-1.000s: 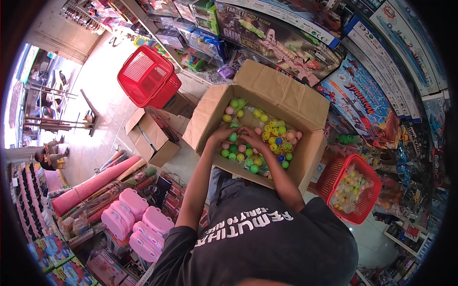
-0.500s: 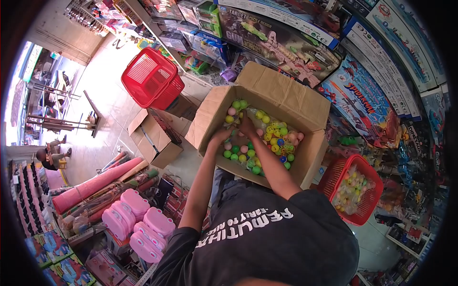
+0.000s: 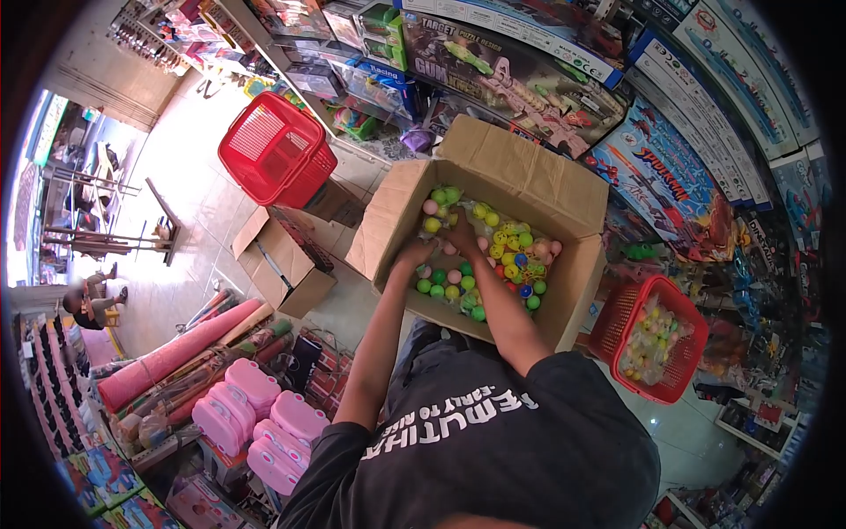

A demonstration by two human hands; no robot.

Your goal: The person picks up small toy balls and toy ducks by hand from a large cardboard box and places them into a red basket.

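An open cardboard box [image 3: 526,167] stands in front of me with colourful small balls [image 3: 507,242] in it, many in clear plastic bags. Both my hands reach down inside, at its left part. My left hand [image 3: 416,253] is by the left wall, fingers curled at the edge of a clear bag of balls [image 3: 434,214]. Close on its right, my right hand [image 3: 460,234] has its fingers bent onto the same bag; the fingertips are partly hidden. Green, pink and yellow balls lie just below the hands.
A red basket [image 3: 696,353] with bagged balls stands at the right. Another red basket [image 3: 275,145] and a smaller carton [image 3: 286,264] are at the left. Pink cases [image 3: 231,410] and rolled sheets [image 3: 176,353] lie nearer me. Boxed toys [image 3: 665,176] line the shelves behind the box.
Both hands stay inside the box, with only slight shifts of the fingers and forearms. The whole view has tilted a little.
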